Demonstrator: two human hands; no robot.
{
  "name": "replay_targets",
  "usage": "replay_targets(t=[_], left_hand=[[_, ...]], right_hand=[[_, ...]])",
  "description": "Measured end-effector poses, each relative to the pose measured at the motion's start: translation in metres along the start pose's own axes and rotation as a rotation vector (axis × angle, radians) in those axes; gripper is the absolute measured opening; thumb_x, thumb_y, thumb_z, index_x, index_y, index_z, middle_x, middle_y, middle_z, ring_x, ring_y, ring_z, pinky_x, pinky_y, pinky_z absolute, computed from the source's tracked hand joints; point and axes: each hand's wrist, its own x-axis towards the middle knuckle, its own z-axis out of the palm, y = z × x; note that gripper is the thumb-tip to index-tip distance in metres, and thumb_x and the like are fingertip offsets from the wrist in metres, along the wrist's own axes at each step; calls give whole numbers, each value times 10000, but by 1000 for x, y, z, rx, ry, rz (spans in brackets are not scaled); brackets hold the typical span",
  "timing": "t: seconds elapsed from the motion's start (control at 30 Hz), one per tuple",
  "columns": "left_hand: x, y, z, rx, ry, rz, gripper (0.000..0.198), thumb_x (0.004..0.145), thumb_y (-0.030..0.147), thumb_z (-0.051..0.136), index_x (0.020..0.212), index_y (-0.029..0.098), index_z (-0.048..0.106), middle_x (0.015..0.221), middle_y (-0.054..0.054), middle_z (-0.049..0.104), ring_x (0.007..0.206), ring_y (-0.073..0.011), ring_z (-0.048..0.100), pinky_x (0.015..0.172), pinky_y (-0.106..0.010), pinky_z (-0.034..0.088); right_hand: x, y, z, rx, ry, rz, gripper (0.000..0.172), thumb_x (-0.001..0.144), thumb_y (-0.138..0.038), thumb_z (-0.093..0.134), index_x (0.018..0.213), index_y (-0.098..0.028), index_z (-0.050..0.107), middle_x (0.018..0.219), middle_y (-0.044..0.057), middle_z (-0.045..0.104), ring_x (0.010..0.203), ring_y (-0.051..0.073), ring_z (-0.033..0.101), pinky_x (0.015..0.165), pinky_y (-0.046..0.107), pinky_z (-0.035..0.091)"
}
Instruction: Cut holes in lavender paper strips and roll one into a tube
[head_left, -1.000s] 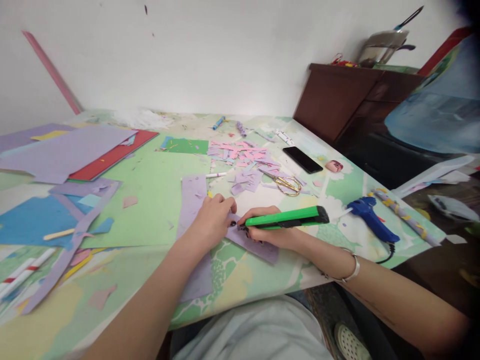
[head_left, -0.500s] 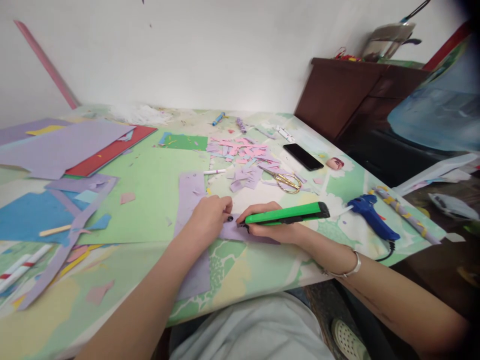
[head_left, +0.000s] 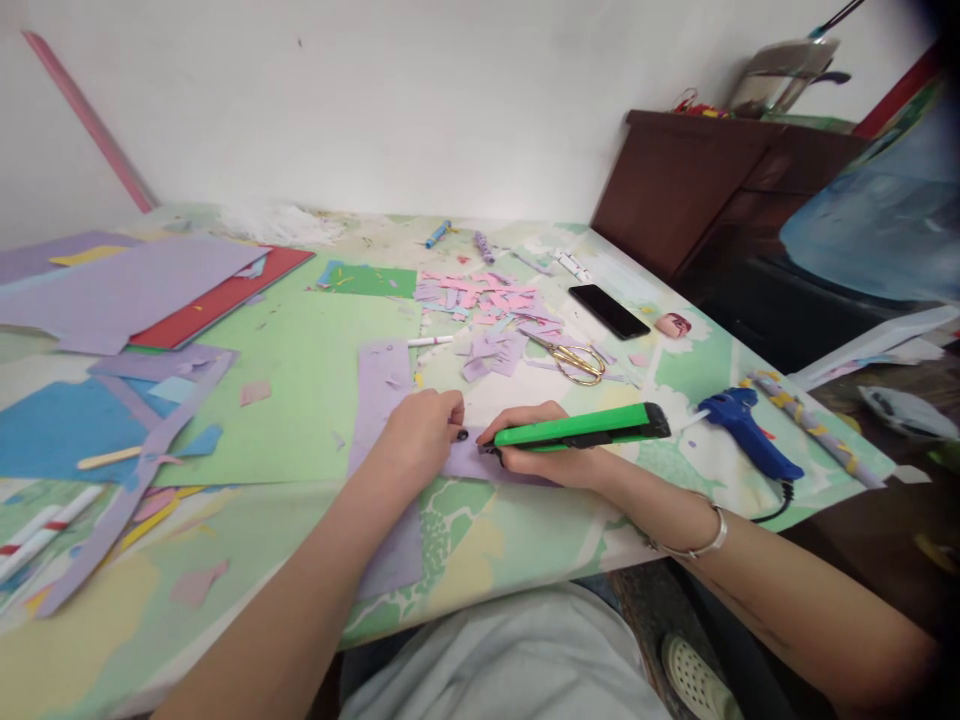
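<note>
Just below the frame's centre, the purple strip [head_left: 471,462] has swung more level — a fresh angle, I'd say, for the green cutter [head_left: 585,427] clenched in the right hand [head_left: 553,466] — while the left hand [head_left: 421,432] curls at the strip, pinching or pressing, I can't tell

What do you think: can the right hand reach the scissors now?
Probably yes: the scissors lie just beyond the right hand, nothing stands between, but the green cutter in it may need putting down first.
</note>
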Motion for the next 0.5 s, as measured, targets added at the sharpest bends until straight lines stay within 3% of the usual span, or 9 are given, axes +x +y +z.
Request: replay_targets(t=[0.2,0.4,0.5], left_hand=[[-7,3,-6,-22,6,-54,116,755,115,484,707,182,565,725,-35,630,709,-172,558,616,-265,352],[-18,-3,-14,-107,-144,-89,84,718,160,521,641,186,542,658,-14,620,631,-155,559,554,-244,344],[-17,-2,-13,-136,-118,-79,80,753,228,520,697,189,563,704,-17,637,668,-162,572,551,-244,343]], right_hand=[[-2,-3,1,-26,11,21,276,702,-105,552,926,-179,696,797,2,687,694,117,592,636,187,437],[-4,-3,1,-9,17,-25,255,724,-119,562,939,-177,688,829,11,693,738,131,612,664,201,456],[-1,-1,-3,52,-25,-18,257,717,-102,555,928,-161,688,833,20,689,757,135,609,665,201,457]])
